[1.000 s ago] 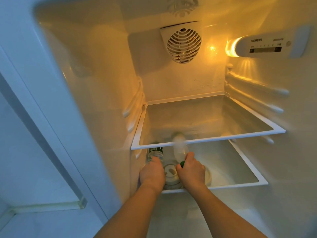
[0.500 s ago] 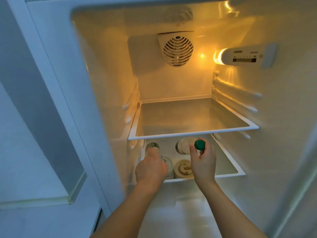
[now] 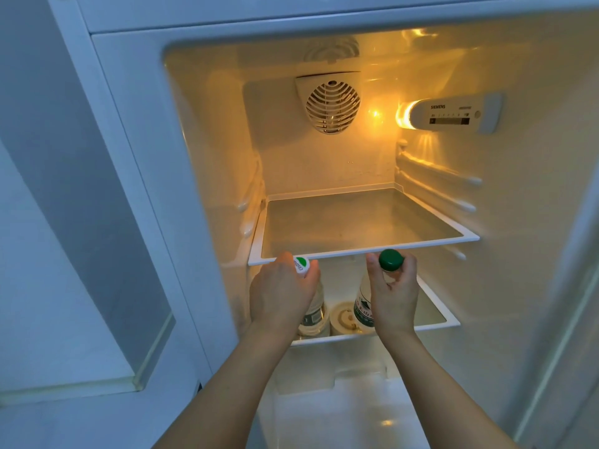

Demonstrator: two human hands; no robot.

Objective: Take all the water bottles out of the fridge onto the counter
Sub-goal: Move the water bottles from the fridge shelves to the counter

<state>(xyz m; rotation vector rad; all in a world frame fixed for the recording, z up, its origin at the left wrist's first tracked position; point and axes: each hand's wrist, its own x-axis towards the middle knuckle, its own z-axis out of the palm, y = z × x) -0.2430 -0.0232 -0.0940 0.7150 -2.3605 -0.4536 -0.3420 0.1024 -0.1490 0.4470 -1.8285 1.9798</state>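
My left hand grips the neck of a clear water bottle with a white-and-green cap, at the left front of the lower fridge shelf. My right hand grips another clear water bottle with a dark green cap, just right of the first. Both bottles are upright and reach up to the front rim of the upper glass shelf. Between them, a round white lid shows on the lower shelf; what it belongs to is hidden.
The upper glass shelf holds nothing. A round fan grille sits on the back wall, and a lit control panel on the right wall. The fridge's left frame stands beside my left arm. Below the lower shelf is a white drawer cover.
The view has pulled back from the fridge. Both hands have drawn their bottles up and toward the shelf's front edge, and the right bottle has gone from tilted to upright.
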